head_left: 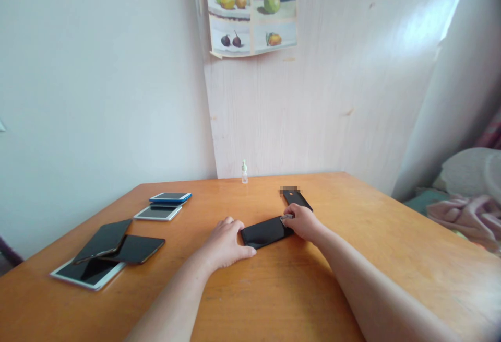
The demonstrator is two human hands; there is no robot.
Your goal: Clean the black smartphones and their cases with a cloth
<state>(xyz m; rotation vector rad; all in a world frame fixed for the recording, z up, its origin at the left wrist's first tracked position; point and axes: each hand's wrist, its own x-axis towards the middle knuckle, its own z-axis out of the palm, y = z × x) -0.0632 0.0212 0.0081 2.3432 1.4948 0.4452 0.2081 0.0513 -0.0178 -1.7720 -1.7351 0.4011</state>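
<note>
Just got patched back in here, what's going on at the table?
A person's left hand holds one end of a black phone-like device on the table. The right hand pinches a small pale item, too small to identify, at the other end. What looks like a black case lies just beyond; a clear bottle stands near the wall.

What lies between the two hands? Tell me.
In the head view, a dark-screened device lies between the left hand and the right hand.
</note>
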